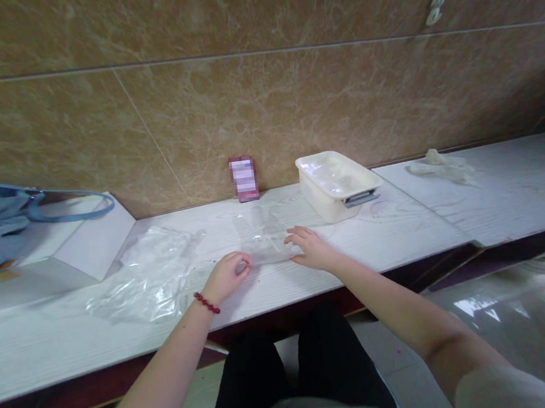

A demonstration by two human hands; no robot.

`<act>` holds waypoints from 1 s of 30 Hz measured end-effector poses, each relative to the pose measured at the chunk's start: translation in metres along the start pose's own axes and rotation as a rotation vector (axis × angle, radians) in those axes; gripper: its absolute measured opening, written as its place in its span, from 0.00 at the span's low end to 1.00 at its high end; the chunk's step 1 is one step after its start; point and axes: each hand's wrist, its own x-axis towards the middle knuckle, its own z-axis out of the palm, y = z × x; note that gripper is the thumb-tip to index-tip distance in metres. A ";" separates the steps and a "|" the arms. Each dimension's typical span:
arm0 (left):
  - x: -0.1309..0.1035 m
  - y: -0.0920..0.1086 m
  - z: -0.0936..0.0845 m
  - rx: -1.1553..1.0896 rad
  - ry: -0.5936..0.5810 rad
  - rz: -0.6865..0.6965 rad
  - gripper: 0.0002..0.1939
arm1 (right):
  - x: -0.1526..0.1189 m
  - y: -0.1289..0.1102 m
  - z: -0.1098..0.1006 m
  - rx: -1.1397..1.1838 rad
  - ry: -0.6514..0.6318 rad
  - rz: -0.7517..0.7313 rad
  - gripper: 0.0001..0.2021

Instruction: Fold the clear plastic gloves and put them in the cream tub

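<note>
Clear bag [263,239] points longways at the wall [261,112].
Left hand [229,275] pinches its near corner; right hand [309,248], fingers open, touches its side.

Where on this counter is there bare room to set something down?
Bare counter lies between the cream basket and the crumpled pale item, and right of that item; another strip fronts the white box. Crowded: the middle, with left hand, right hand and clear plastic, plus crumpled film leftward.

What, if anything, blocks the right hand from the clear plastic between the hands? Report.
Nothing visible: the right hand is at the right side of the clear plastic; the cream container stands farther back.
</note>
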 end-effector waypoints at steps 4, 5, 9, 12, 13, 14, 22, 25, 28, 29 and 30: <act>-0.010 0.007 -0.010 0.008 0.007 0.034 0.08 | 0.004 0.005 -0.010 0.027 -0.103 -0.071 0.05; -0.014 0.007 -0.011 0.008 0.008 0.041 0.08 | 0.004 0.005 -0.013 0.056 -0.112 -0.100 0.04; -0.022 -0.001 -0.010 -0.046 0.009 0.036 0.10 | 0.003 0.004 -0.015 0.180 -0.081 -0.160 0.05; -0.012 -0.009 -0.008 -0.159 0.023 -0.068 0.09 | 0.011 0.006 -0.011 0.238 -0.021 -0.044 0.05; -0.005 -0.012 -0.007 -0.215 0.045 -0.123 0.10 | 0.016 0.007 -0.009 0.244 0.005 0.023 0.06; 0.004 -0.014 -0.007 -0.284 0.078 -0.182 0.10 | 0.023 0.008 -0.007 0.244 0.027 0.093 0.06; 0.091 -0.028 0.001 -0.785 0.385 -0.675 0.11 | 0.091 0.019 0.006 0.076 0.037 0.557 0.12; 0.107 -0.038 0.008 -0.723 0.404 -0.737 0.10 | 0.105 0.022 0.012 -0.004 -0.024 0.657 0.13; 0.110 -0.049 0.016 -0.610 0.439 -0.780 0.13 | 0.109 0.025 0.019 -0.074 -0.068 0.717 0.14; 0.109 -0.052 0.018 -0.568 0.450 -0.787 0.14 | 0.110 0.026 0.022 -0.097 -0.082 0.726 0.14; 0.108 -0.054 0.019 -0.532 0.459 -0.791 0.16 | 0.110 0.027 0.025 -0.118 -0.093 0.732 0.15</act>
